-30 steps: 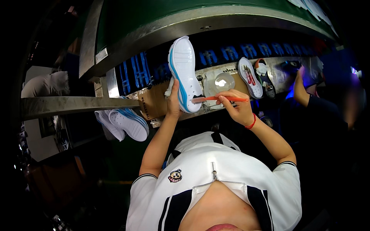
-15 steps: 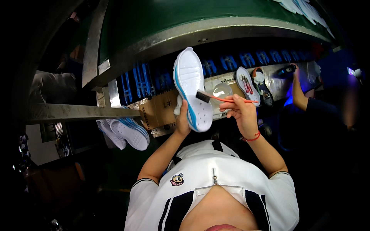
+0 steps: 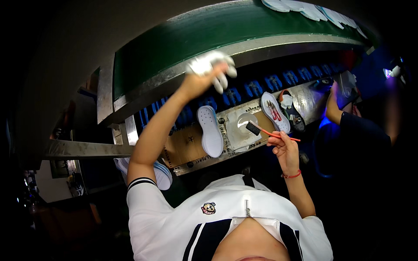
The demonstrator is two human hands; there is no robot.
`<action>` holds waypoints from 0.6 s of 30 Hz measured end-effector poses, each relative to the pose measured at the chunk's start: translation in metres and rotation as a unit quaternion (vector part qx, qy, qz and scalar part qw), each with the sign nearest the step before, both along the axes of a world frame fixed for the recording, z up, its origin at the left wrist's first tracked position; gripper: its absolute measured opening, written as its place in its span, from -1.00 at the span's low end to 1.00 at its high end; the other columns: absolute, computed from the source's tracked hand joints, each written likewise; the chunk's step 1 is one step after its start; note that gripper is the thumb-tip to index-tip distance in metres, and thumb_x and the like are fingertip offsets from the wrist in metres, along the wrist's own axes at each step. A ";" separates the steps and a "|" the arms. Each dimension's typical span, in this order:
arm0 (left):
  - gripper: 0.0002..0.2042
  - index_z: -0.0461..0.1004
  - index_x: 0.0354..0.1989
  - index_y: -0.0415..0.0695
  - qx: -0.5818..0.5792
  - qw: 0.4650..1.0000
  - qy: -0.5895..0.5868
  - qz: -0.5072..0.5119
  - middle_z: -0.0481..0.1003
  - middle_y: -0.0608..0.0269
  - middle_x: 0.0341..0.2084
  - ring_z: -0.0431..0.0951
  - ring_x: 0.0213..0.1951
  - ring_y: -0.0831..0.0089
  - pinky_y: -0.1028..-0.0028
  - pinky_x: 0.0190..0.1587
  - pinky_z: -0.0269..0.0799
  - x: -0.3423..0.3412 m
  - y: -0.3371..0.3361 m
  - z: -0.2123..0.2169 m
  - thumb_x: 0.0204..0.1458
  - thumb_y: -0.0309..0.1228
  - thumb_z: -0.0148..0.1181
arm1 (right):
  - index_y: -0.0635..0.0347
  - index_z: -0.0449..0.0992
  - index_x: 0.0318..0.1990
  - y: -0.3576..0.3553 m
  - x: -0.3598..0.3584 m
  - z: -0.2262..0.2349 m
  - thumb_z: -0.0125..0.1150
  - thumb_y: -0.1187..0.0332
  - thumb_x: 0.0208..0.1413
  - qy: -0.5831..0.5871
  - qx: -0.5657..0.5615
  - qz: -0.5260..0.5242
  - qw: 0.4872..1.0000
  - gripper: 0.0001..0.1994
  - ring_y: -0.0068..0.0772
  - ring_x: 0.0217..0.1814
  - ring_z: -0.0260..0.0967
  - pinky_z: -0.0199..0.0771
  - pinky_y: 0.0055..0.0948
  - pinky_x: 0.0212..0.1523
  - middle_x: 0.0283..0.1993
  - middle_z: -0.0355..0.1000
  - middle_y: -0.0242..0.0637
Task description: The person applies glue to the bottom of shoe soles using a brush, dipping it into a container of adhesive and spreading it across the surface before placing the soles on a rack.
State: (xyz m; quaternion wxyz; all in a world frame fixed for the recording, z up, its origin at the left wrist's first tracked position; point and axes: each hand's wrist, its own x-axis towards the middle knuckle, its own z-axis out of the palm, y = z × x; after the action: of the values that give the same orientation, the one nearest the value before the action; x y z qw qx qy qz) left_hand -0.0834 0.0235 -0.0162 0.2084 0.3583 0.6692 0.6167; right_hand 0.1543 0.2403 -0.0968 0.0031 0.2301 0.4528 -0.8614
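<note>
My left hand (image 3: 204,78) is raised to the metal edge of the green conveyor belt (image 3: 183,39) and grips a blurred white shoe part (image 3: 211,65). My right hand (image 3: 285,150) holds a small brush with a red handle (image 3: 272,132), its dark bristles over a round glue dish (image 3: 244,124) on the workbench. A white shoe (image 3: 210,130) lies sole up on the bench between my two hands, touched by neither.
A white sole holding red tools (image 3: 273,112) and a dark shoe (image 3: 292,112) lie further right on the bench. Another person's hand (image 3: 333,104) works at the right. Blue racks (image 3: 270,81) line the back. White shoes (image 3: 160,174) sit lower left; white soles (image 3: 313,11) ride the belt.
My left hand held a white shoe sole-out near the brush; now a white shoe lies on the bench and the hand has gone up to the belt edge. The brush has dropped toward the dish.
</note>
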 end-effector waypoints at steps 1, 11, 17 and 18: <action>-0.68 0.40 -0.13 -0.19 -0.135 0.959 0.242 -0.060 0.51 0.06 -0.29 0.55 -0.38 0.31 0.40 -0.35 0.51 0.013 -0.002 -0.036 0.07 -0.20 0.06 | 0.37 0.45 -0.19 -0.002 0.003 -0.009 -0.07 0.24 0.20 -0.015 -0.008 0.001 1.000 -0.68 -0.46 -0.38 0.48 0.34 -0.70 -0.53 -0.35 0.52 -0.13; -0.81 0.50 -0.31 0.04 -0.482 0.671 0.467 -0.314 0.48 0.28 -0.19 0.30 0.08 0.24 0.20 0.22 0.05 0.010 -0.037 -0.208 -0.09 -0.41 -0.01 | 0.35 0.44 -0.16 -0.012 0.011 -0.044 -0.04 0.23 0.20 -0.064 -0.012 0.045 0.997 -0.69 -0.49 -0.34 0.47 0.35 -0.71 -0.51 -0.32 0.51 -0.17; -0.87 0.40 -0.39 -0.19 -0.621 0.698 0.311 -0.173 0.48 0.02 -0.37 0.50 -0.28 0.09 0.26 -0.20 0.42 0.018 -0.065 -0.106 -0.13 -0.51 -0.04 | 0.29 0.49 -0.21 0.003 -0.025 -0.098 0.02 0.29 0.17 -0.009 0.190 0.037 0.981 -0.76 -0.66 -0.50 0.30 0.26 -0.72 -0.55 -0.42 0.45 -0.36; -0.85 0.41 -0.33 -0.22 -0.582 0.762 0.277 -0.066 0.47 0.00 -0.31 0.47 -0.20 0.04 0.26 -0.15 0.39 0.025 -0.086 -0.101 -0.06 -0.50 -0.07 | 0.29 0.51 -0.24 0.008 -0.034 -0.114 0.04 0.28 0.15 0.000 0.216 0.048 0.975 -0.76 -0.65 -0.51 0.30 0.25 -0.68 -0.56 -0.45 0.44 -0.39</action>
State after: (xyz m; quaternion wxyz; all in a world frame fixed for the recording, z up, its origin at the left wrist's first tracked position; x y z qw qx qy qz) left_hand -0.0581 -0.0628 -0.1176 0.2226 0.3665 0.9028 -0.0330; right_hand 0.1205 0.2485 -0.2105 -0.0059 0.2031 0.6389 -0.7419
